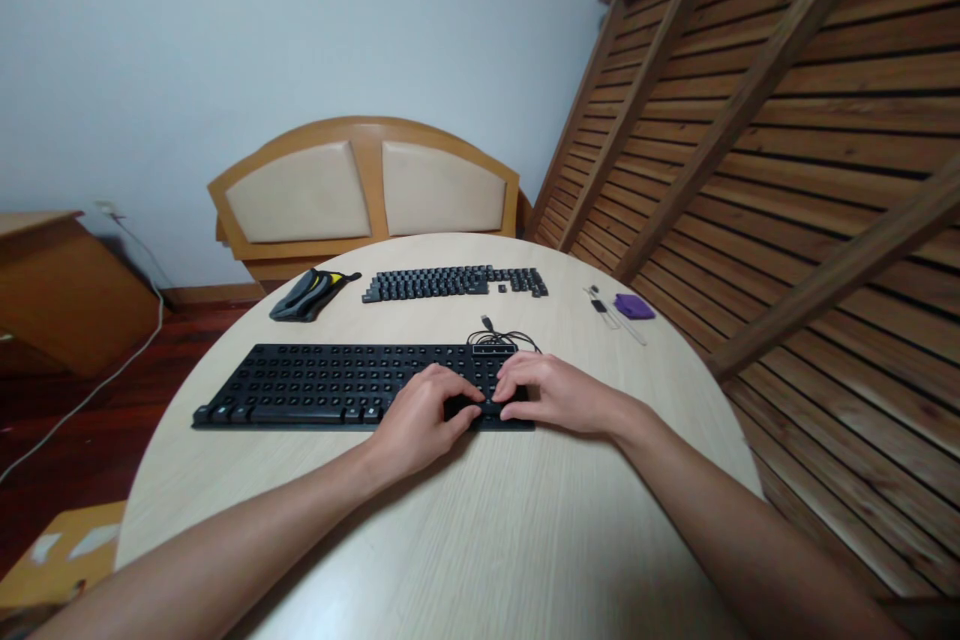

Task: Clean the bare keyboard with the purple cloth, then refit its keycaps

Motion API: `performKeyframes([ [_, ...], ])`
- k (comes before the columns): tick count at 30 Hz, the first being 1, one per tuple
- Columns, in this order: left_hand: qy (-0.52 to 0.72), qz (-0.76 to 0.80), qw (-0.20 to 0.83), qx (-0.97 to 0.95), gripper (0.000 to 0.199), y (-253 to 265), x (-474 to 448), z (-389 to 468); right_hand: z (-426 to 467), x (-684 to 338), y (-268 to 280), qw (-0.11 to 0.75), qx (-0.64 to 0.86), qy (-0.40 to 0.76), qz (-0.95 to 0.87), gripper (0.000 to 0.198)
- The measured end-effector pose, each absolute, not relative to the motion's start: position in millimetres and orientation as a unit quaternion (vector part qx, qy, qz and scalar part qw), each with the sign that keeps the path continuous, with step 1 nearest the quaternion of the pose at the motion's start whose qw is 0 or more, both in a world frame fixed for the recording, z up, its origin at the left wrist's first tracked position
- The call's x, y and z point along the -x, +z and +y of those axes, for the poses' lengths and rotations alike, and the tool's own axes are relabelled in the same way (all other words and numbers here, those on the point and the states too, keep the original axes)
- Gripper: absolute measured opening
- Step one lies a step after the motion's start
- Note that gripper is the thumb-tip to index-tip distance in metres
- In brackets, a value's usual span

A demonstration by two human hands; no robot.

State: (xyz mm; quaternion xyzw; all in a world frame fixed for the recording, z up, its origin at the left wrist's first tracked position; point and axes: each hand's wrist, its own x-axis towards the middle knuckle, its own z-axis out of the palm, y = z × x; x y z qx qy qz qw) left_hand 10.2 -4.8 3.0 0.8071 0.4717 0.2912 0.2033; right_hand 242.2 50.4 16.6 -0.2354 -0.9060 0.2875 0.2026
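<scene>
A black keyboard [315, 385] lies flat on the round table, most of its key positions bare of caps. Its bottom row still carries the space bar [296, 414] and a few caps. Over the number pad, at the right end, both hands meet fingertip to fingertip. My left hand [424, 410] has thumb and index finger closed at one side of a small dark keycap [491, 409]. From the opposite side, my right hand [551, 395] holds it with curled fingers and thumb. Fingers partly hide the keycap and the pad below.
Removed keycaps [435, 283] stand in rows beyond the keyboard. A coiled USB cable [510, 336] rests behind its right end. Grey and yellow gloves [311, 295] lie at the back left; a purple cloth [634, 306] and small tools [600, 306] at the right. Wooden slats [750, 150] lean alongside.
</scene>
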Motion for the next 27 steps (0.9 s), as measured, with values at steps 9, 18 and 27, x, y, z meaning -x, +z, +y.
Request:
performKeyframes([
  [9,0.289,0.470,0.208,-0.808,0.011,3.4,-9.6,-4.6,50.5,-241.0,16.1,0.207,0.229,0.291,-0.906,0.014],
  [18,0.276,0.467,0.212,-0.813,0.011,3.8,-7.7,-4.1,50.6,-240.4,16.0,0.206,0.227,0.277,-0.911,0.016],
  [27,0.271,0.471,0.212,-0.812,0.011,6.5,-8.8,-5.1,46.7,-239.4,20.0,0.196,0.237,0.260,-0.915,0.020],
])
